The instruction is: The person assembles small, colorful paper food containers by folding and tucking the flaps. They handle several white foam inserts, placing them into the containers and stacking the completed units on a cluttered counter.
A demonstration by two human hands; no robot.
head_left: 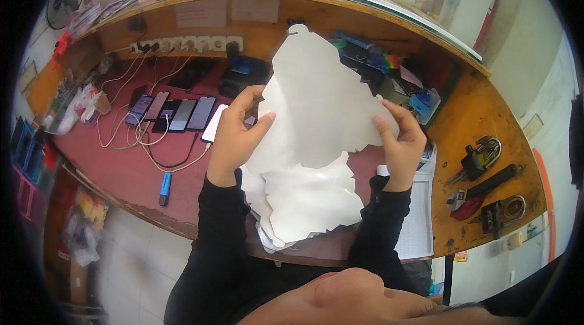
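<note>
I hold a large white sheet of paper [319,103] with irregular cut edges up in front of me, over the desk. My left hand [238,130] grips its left edge, thumb on the front. My right hand [398,136] pinches its right edge. Below the raised sheet, a loose pile of more white cut paper pieces [307,203] lies at the desk's near edge, between my black-sleeved forearms.
A row of several phones [173,113] on white charging cables lies on the red desk mat [131,167], left of my hands. A blue marker [165,188] sits near the front edge. A lined notebook [418,227] and dark tools with keys [483,182] lie to the right.
</note>
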